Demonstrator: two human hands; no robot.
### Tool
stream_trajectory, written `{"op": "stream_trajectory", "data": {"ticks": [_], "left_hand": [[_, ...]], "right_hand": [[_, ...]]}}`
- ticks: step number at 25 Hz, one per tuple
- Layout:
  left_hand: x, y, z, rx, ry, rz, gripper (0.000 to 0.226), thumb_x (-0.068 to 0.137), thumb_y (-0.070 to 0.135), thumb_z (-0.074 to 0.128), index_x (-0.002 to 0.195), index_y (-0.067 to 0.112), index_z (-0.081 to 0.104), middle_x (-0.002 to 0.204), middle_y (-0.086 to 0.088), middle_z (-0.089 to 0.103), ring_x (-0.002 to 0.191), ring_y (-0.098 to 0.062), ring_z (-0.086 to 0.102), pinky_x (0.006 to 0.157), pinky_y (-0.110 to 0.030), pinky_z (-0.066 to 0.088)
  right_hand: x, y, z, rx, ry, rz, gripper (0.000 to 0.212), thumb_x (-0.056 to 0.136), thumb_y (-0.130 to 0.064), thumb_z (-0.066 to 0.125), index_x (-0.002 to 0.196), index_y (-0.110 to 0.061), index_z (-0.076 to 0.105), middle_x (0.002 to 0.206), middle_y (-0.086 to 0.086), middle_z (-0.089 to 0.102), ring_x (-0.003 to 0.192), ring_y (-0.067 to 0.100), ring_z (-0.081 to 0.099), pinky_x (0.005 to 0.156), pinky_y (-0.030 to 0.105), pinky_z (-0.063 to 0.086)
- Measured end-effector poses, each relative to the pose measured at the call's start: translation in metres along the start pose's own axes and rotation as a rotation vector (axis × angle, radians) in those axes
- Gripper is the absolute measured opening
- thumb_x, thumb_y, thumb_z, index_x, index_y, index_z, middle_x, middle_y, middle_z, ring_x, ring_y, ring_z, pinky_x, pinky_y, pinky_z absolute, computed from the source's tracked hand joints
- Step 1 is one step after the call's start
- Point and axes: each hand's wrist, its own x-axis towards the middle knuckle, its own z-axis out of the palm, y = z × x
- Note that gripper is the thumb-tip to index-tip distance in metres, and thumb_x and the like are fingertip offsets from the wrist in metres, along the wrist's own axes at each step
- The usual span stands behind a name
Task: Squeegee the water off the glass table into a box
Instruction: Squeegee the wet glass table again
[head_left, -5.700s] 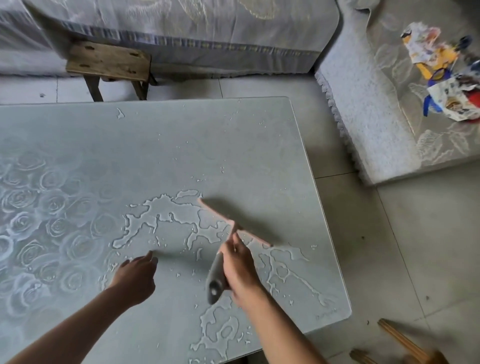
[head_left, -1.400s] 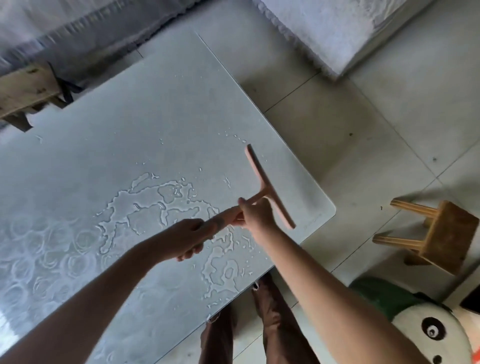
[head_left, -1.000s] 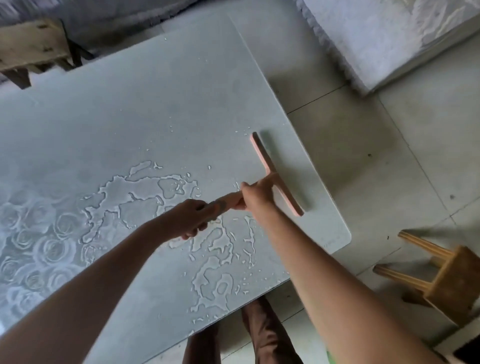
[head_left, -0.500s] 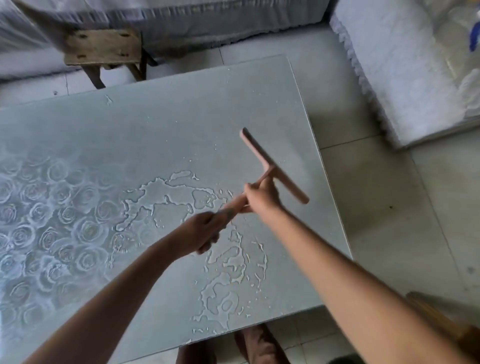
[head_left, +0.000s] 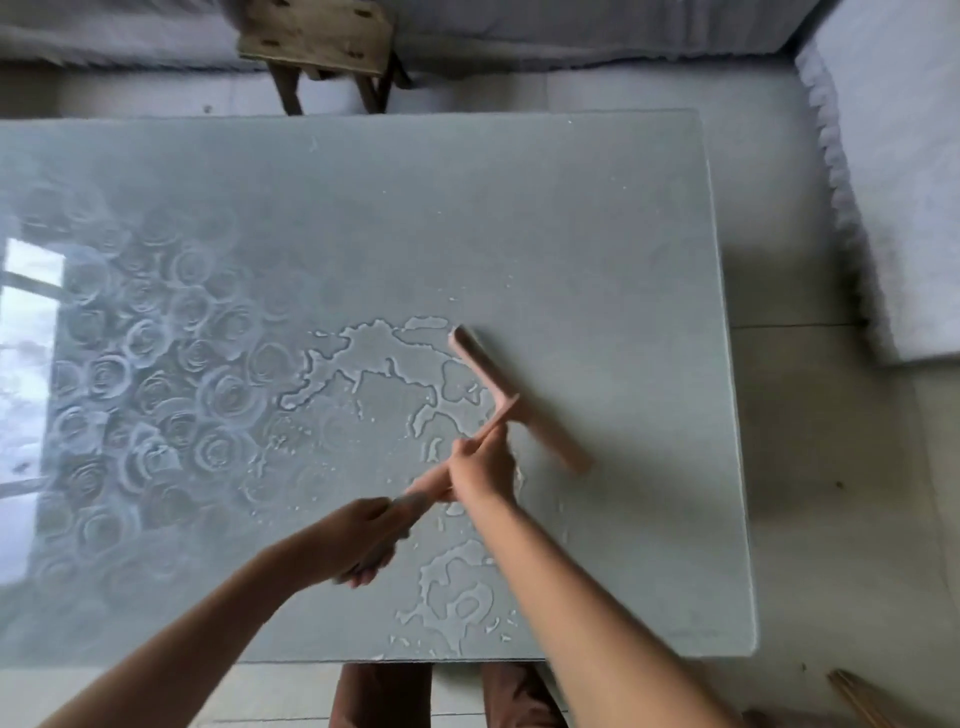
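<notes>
A pink squeegee (head_left: 511, 397) has its blade on or just above the glass table (head_left: 597, 234), right of the middle. My right hand (head_left: 480, 470) grips the handle close to the blade. My left hand (head_left: 361, 538) grips the handle's grey rear end. A branching puddle of water (head_left: 379, 358) spreads left of the blade, and a smaller puddle (head_left: 457, 597) lies near the table's front edge. No box is in view.
White roses are etched into the left half of the glass. A wooden stool (head_left: 317, 36) stands beyond the far edge, against a covered sofa. A white cushioned seat (head_left: 893, 171) lies at the right. Pale tiled floor runs along the table's right side. My legs show under the front edge.
Earlier my right hand alone held the squeegee; now both hands grip it. Over the last second the blade has come from the table's right edge in to the puddle's right side.
</notes>
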Motion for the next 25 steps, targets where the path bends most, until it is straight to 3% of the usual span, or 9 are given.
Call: {"op": "stream_trajectory", "data": {"ticks": [3, 6, 8, 12, 15, 17, 19, 21, 25], "left_hand": [[-0.042, -0.026, -0.013, -0.026, 0.056, -0.041, 0.049, 0.094, 0.057, 0.039, 0.088, 0.01, 0.054, 0.045, 0.003, 0.049, 0.032, -0.011, 0.039, 0.036, -0.016, 0.023], [-0.057, -0.006, -0.004, -0.122, 0.076, 0.139, 0.048, 0.096, 0.051, 0.035, 0.092, 0.005, 0.048, 0.048, 0.002, 0.047, 0.032, -0.01, 0.038, 0.035, -0.017, 0.022], [-0.064, 0.012, -0.001, -0.282, 0.111, 0.269, 0.04, 0.1, 0.045, 0.03, 0.097, 0.007, 0.043, 0.056, -0.002, 0.047, 0.039, -0.011, 0.042, 0.037, -0.02, 0.027], [-0.072, 0.013, -0.016, -0.56, 0.043, 0.307, 0.029, 0.103, 0.032, 0.03, 0.109, 0.012, 0.05, 0.079, -0.008, 0.057, 0.07, -0.02, 0.06, 0.065, -0.027, 0.049], [-0.059, -0.038, -0.036, -0.507, 0.164, 0.201, 0.018, 0.102, 0.02, 0.038, 0.102, 0.012, 0.054, 0.086, -0.008, 0.059, 0.073, -0.017, 0.058, 0.062, -0.021, 0.043], [-0.04, -0.086, -0.05, -0.372, 0.456, 0.1, 0.014, 0.1, 0.014, 0.044, 0.106, 0.012, 0.056, 0.097, -0.013, 0.06, 0.081, -0.026, 0.058, 0.065, -0.025, 0.042], [-0.023, -0.125, -0.058, -0.054, 0.708, -0.01, 0.028, 0.097, 0.016, 0.048, 0.124, 0.012, 0.053, 0.118, -0.017, 0.056, 0.107, -0.031, 0.054, 0.086, -0.03, 0.042], [-0.013, -0.154, -0.057, 0.118, 0.788, -0.08, 0.046, 0.095, 0.024, 0.049, 0.139, 0.012, 0.042, 0.139, -0.019, 0.041, 0.129, -0.034, 0.039, 0.105, -0.038, 0.034], [-0.007, -0.18, -0.047, 0.264, 0.67, -0.092, 0.062, 0.097, 0.037, 0.042, 0.151, 0.014, 0.021, 0.16, -0.009, 0.013, 0.146, -0.027, 0.014, 0.117, -0.041, 0.019]], "right_hand": [[-0.03, -0.007, 0.026, -0.057, -0.097, 0.011, 0.046, 0.096, -0.021, 0.048, 0.135, 0.001, 0.037, 0.137, 0.019, 0.05, 0.125, 0.031, 0.048, 0.097, 0.031, 0.036], [-0.046, -0.022, 0.011, -0.057, -0.016, -0.11, 0.052, 0.093, -0.025, 0.055, 0.135, 0.0, 0.038, 0.136, 0.018, 0.051, 0.123, 0.03, 0.05, 0.096, 0.03, 0.037], [-0.063, -0.047, 0.005, -0.046, -0.089, -0.242, 0.06, 0.09, -0.02, 0.058, 0.143, -0.006, 0.03, 0.133, 0.013, 0.052, 0.121, 0.03, 0.053, 0.095, 0.03, 0.039], [-0.049, -0.116, 0.009, -0.31, -0.228, -0.528, 0.047, 0.09, -0.001, 0.042, 0.136, -0.01, 0.039, 0.094, 0.011, 0.056, 0.084, 0.033, 0.062, 0.081, 0.047, 0.052], [-0.02, -0.159, 0.02, -0.616, -0.265, -0.652, 0.038, 0.093, -0.004, 0.036, 0.129, -0.007, 0.047, 0.086, 0.012, 0.056, 0.064, 0.026, 0.055, 0.062, 0.042, 0.052], [-0.006, -0.164, 0.039, -0.705, -0.322, -0.712, 0.045, 0.095, -0.008, 0.034, 0.137, -0.019, 0.043, 0.087, 0.006, 0.056, 0.051, 0.024, 0.054, 0.046, 0.032, 0.049], [0.0, -0.148, 0.052, -0.786, -0.301, -0.766, 0.044, 0.095, -0.014, 0.035, 0.137, -0.027, 0.043, 0.094, 0.007, 0.06, 0.047, 0.025, 0.058, 0.036, 0.026, 0.046], [0.001, -0.114, 0.047, -0.833, -0.248, -0.765, 0.034, 0.097, -0.022, 0.039, 0.129, -0.025, 0.048, 0.088, 0.009, 0.064, 0.051, 0.028, 0.063, 0.038, 0.027, 0.049], [-0.03, -0.013, -0.022, -0.896, -0.201, -0.66, 0.046, 0.098, -0.027, 0.046, 0.143, -0.028, 0.039, 0.096, 0.01, 0.065, 0.07, 0.025, 0.055, 0.064, 0.029, 0.04]]}}
